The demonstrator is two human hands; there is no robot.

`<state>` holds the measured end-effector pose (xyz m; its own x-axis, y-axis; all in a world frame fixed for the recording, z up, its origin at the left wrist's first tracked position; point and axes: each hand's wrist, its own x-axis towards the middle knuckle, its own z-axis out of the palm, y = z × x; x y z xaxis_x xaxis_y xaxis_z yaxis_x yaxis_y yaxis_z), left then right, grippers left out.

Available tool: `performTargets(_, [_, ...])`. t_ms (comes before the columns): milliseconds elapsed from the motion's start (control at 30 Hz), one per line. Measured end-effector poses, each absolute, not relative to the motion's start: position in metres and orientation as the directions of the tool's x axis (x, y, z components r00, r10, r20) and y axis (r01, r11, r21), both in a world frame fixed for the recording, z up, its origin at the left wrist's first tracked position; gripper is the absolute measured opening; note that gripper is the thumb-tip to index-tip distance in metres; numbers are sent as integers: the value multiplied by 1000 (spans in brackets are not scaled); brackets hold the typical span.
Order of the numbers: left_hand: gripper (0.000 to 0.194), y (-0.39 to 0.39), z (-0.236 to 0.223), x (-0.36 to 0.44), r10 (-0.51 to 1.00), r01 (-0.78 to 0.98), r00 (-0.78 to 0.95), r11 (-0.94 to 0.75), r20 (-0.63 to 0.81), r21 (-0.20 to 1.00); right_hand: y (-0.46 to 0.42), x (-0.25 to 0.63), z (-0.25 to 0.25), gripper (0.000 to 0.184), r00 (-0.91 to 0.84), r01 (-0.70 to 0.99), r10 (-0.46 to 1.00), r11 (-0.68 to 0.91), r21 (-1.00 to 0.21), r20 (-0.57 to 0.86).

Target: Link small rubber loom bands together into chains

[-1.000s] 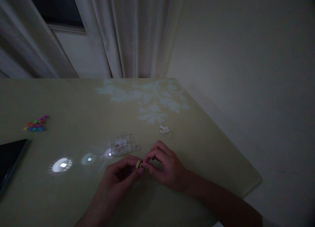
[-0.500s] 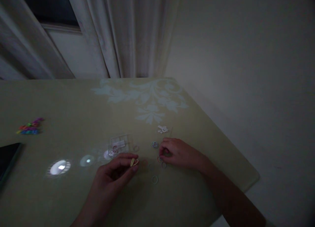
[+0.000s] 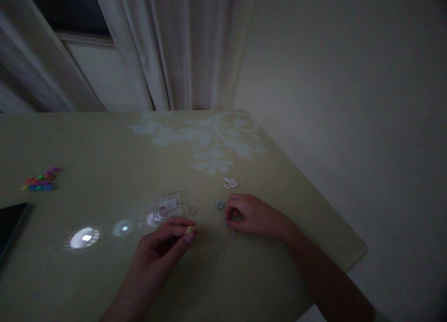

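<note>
Between the thumb and fingertips of my left hand point(image 3: 162, 247) are a few thin yellow rubber bands point(image 3: 189, 230), held above the table. My right hand point(image 3: 253, 215) rests low at the tabletop, its fingers pinched on a small pale rubber band point(image 3: 226, 226) that is partly hidden by the fingertips. Just below it lies a pale loose band point(image 3: 233, 235). Nearer to me is a light green band point(image 3: 219, 254). A bluish cluster of bands point(image 3: 219, 204) sits left of my right fingers.
Behind my left hand stands a clear compartment box point(image 3: 169, 205) with small items inside. White small pieces point(image 3: 230, 183) lie beyond my right hand. Far left are a colourful pile point(image 3: 42, 180) and a dark flat device point(image 3: 12, 224). The table's right edge point(image 3: 307, 184) slants toward me.
The yellow bands in my left hand have turned and bunched closer between the fingertips, with less of their loop showing. My right hand has stayed almost in place.
</note>
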<state>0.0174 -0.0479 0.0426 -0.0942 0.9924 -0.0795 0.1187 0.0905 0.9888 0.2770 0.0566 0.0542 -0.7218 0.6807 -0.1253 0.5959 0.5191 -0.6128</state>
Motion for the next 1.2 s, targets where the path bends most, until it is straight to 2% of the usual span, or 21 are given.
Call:
performTargets(100, [20, -48, 45, 18, 994, 118, -75, 85, -76, 989, 58, 276, 55, 19, -722, 586, 682, 516, -625, -114])
performTargets(333, [13, -49, 39, 18, 996, 86, -65, 69, -64, 994, 58, 277, 55, 12, -765, 546, 631, 527, -651, -130])
performTargets(600, [21, -50, 42, 19, 995, 78, -23, 96, -94, 992, 60, 273, 57, 11, -632, 541, 775, 452, -709, 12])
performTargets(833, [19, -50, 44, 19, 996, 65, -16, 86, -86, 994, 61, 278, 61, 7, -725, 578, 671, 466, -670, -157])
performTargets(1000, [21, -52, 44, 18, 997, 107, 26, 75, -78, 991, 54, 276, 58, 7, -742, 603, 637, 499, -622, -208])
performTargets(1100, [20, -51, 44, 18, 997, 98, 40, 64, -68, 993, 54, 276, 58, 10, -728, 608, 664, 510, -609, -170])
performTargets(1200, [19, -51, 43, 20, 997, 69, 30, 71, -74, 995, 50, 270, 62, 11, -712, 544, 699, 494, -678, -61])
